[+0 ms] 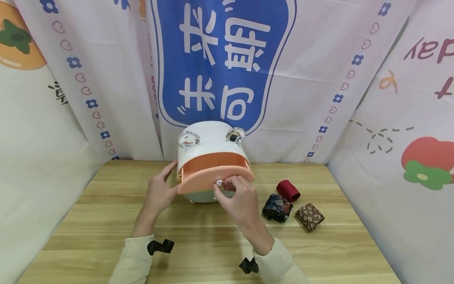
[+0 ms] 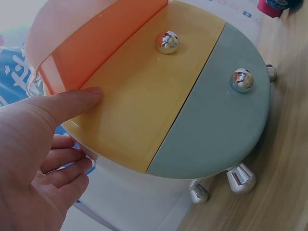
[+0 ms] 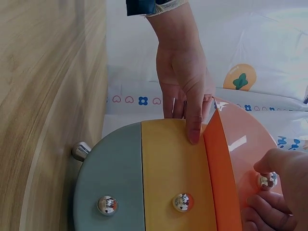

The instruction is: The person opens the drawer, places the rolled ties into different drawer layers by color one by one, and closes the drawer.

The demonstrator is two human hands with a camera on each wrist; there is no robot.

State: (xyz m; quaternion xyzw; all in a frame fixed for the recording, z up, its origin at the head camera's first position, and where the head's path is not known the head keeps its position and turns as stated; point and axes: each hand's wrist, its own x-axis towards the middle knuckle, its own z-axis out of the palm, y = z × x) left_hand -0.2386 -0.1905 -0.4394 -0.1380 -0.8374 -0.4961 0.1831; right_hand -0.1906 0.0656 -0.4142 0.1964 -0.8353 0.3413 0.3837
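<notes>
A round white drawer cabinet [image 1: 209, 134] with a peach top drawer [image 1: 198, 179], a yellow middle drawer [image 2: 139, 91] and a grey-green bottom drawer [image 2: 211, 106] stands on the table. The top drawer is pulled partway out, its orange inside showing. My right hand [image 1: 242, 199] pinches that drawer's silver knob [image 1: 219, 183] between thumb and fingers. At the cabinet's left side, my left hand [image 1: 159, 193] rests with its thumb extended on the yellow front and its fingers along the side. The lower two drawers are closed, each with a silver knob.
Right of the cabinet lie three fabric rolls resembling rolled neckties: a red roll [image 1: 288, 190], a dark floral roll [image 1: 278, 208] and a brown floral roll [image 1: 309, 217]. Printed cloth [image 1: 301, 98] hangs behind the wooden table [image 1: 198, 252] and along both sides.
</notes>
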